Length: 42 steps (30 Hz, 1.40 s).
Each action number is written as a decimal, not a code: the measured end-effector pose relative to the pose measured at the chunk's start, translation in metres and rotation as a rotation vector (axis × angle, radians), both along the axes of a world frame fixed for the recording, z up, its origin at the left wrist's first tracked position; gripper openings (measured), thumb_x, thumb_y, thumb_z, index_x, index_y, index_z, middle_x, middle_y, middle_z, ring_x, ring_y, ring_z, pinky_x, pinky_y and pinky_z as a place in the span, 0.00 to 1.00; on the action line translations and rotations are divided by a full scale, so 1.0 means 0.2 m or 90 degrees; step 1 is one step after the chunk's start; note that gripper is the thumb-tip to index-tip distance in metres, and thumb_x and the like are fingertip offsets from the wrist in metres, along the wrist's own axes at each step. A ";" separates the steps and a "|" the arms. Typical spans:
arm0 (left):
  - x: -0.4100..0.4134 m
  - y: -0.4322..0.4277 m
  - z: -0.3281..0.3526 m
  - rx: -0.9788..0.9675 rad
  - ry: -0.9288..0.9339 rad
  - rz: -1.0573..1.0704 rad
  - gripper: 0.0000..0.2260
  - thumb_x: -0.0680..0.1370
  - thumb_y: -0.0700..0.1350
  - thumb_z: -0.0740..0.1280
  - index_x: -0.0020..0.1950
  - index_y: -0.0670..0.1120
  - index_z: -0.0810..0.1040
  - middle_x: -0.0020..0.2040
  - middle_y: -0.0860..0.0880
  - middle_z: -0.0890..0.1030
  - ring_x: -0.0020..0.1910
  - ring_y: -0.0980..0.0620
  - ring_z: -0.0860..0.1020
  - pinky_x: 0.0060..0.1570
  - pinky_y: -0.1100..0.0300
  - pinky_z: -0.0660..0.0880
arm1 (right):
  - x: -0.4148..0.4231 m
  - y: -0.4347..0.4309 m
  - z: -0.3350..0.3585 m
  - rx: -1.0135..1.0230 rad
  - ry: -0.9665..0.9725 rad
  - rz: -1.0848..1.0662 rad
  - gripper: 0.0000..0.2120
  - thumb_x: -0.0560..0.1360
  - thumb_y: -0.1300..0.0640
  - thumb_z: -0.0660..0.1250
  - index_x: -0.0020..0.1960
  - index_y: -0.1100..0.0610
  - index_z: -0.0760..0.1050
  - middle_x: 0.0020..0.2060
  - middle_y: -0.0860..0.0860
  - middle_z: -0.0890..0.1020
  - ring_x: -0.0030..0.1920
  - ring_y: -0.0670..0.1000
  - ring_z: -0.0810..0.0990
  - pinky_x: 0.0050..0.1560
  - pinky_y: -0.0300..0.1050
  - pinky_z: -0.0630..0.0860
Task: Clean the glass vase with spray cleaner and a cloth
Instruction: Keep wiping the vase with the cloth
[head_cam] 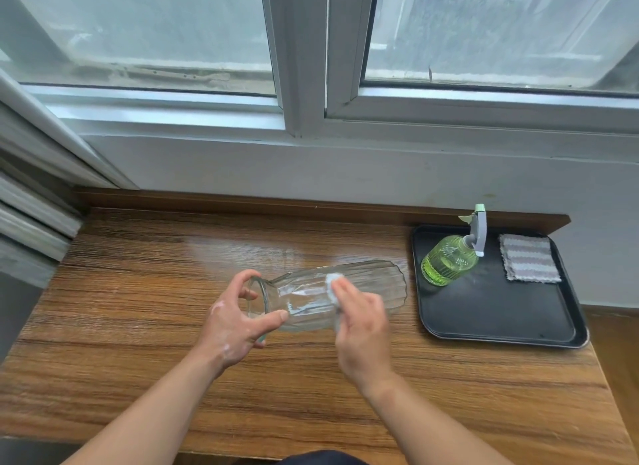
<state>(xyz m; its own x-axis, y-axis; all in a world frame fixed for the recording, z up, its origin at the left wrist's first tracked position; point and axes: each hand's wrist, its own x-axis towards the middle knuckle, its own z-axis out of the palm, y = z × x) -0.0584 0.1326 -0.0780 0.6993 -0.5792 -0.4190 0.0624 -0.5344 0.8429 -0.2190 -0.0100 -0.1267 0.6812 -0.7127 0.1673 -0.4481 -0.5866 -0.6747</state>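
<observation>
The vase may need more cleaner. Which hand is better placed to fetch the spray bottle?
Right, probably: the spray bottle stands on the tray on that side, nearer the right hand, which only holds the cloth against the vase; the left hand grips the vase's rim.

The left forearm (166,392) and right forearm (432,416) are bare. A sliver of dark navy clothing (321,457) shows between them. Small pale, glistening patches mark the back of the left grip (233,324).
</observation>
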 end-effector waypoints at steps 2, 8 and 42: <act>-0.01 0.00 0.01 0.004 -0.007 -0.004 0.32 0.66 0.49 0.83 0.65 0.63 0.72 0.60 0.53 0.74 0.49 0.43 0.83 0.36 0.52 0.85 | 0.05 0.14 0.02 -0.025 -0.027 0.085 0.26 0.78 0.65 0.69 0.73 0.49 0.72 0.68 0.40 0.76 0.50 0.43 0.70 0.51 0.35 0.74; -0.01 -0.02 0.03 -0.022 0.034 0.002 0.34 0.65 0.48 0.84 0.66 0.63 0.73 0.60 0.51 0.74 0.51 0.43 0.83 0.37 0.51 0.85 | 0.07 0.15 0.02 -0.106 -0.057 0.173 0.23 0.77 0.63 0.69 0.71 0.51 0.75 0.68 0.44 0.79 0.48 0.50 0.73 0.50 0.47 0.76; 0.02 0.04 -0.01 -0.022 0.070 0.004 0.32 0.68 0.36 0.81 0.62 0.63 0.75 0.62 0.50 0.72 0.49 0.39 0.85 0.41 0.45 0.86 | -0.04 0.02 -0.06 -0.051 0.011 0.078 0.22 0.82 0.58 0.58 0.75 0.47 0.69 0.69 0.41 0.76 0.53 0.45 0.70 0.57 0.40 0.74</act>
